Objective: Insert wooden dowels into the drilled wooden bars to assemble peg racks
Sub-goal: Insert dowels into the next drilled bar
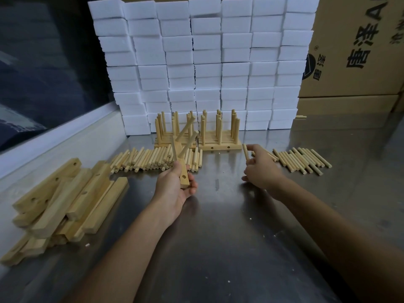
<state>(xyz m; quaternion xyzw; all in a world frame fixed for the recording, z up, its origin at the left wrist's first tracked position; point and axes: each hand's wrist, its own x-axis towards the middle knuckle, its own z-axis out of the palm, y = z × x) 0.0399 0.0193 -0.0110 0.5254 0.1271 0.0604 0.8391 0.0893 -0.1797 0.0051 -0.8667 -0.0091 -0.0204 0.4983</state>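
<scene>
Progress looks to be partway: two clusters of finished peg racks stand upright near the far edge of the steel table, just in front of the wall of white foam blocks, and plenty of loose stock is left. I cannot count the racks exactly, since their pegs overlap (several in each cluster, judging by the rows of pegs).

One rack is in the making. The left hand is closed around the near end of a drilled bar, held up off the table and tilted; two dowels already stick out of it, and one open hole shows near its lower end by the fingers. So at least one more peg is wanted on this bar. The right hand is partly curled, pinching a single dowel upright between thumb and fingertips, above the table and well apart from the bar; its other fingers hang loose.

Stock left:
- Bars: a heap of undrilled-looking and drilled bars by the left edge, roughly a dozen or more, stacked so that no sure count is possible.
- Dowels, middle pile: lying side by side just in front of the finished racks, several dozen.
- Dowels, right pile: a smaller row toward the right edge, about twenty.

Cardboard cartons stand at the far right corner. By my judgement far more work is ahead than is done.
</scene>
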